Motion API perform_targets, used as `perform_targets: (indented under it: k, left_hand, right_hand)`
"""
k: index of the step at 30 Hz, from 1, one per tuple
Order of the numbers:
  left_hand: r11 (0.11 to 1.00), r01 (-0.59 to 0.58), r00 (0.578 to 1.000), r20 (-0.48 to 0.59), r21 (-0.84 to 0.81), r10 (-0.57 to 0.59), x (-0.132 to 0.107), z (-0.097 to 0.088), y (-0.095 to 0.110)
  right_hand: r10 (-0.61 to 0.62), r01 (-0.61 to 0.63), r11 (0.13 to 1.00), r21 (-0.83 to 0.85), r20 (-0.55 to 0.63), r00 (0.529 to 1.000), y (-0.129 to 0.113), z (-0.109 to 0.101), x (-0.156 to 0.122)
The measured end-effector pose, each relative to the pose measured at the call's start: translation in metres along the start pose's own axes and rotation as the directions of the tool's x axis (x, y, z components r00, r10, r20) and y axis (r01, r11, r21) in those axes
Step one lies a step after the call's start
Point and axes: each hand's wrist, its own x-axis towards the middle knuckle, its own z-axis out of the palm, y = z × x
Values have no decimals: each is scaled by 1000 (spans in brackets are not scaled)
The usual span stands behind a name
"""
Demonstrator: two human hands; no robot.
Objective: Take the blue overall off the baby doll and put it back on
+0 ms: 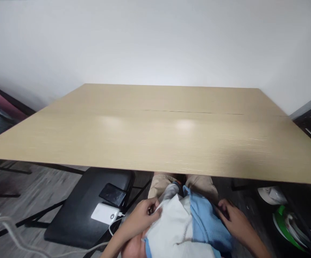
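Note:
A pile of cloths lies in my lap below the table edge: a white cloth (174,224) on the left and a light blue cloth (207,224) on the right. My left hand (142,216) pinches the upper left edge of the white cloth, fingers closed on it. My right hand (234,220) rests on the right side of the blue cloth with its fingers curled against the fabric. Both hands are slightly blurred. My knees in beige trousers (161,182) show just under the table.
A wide light-wood table (155,136) spans the view in front of a white wall. To my left stands a black chair (85,211) carrying a dark phone (112,194) and a white power bank (105,214) with a cable. Bags and green items (284,222) sit on the floor at right.

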Motion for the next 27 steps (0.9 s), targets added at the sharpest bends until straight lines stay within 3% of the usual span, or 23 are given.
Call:
perform_targets:
  k: [5,8,13,16,20,24,27]
  left_hand:
    - [991,72,997,-1,114,-73,2,2,0]
    - [973,145,989,15,178,-150,4,3,1]
    - [967,150,986,35,204,-160,4,1,3]
    - [966,147,986,49,214,-161,4,0,1]
    - [969,141,986,59,203,-156,5,-1,-5]
    - [970,150,986,50,193,-162,5,-1,-9]
    - [975,142,987,45,173,-152,5,-1,-9]
  right_hand:
    - [265,-254,961,-107,114,957,4,4,-30]
    - [349,-332,933,-138,128,928,-2,11,-34]
    - [322,-317,942,-111,33,946,0,18,-30]
    - [222,-222,975,1,-67,973,8,27,-26]
    - [160,-130,976,177,-163,974,17,35,-24]
    - [193,-154,955,254,-133,972,29,16,-29]
    - [307,-263,933,246,-163,938,49,-11,-39]
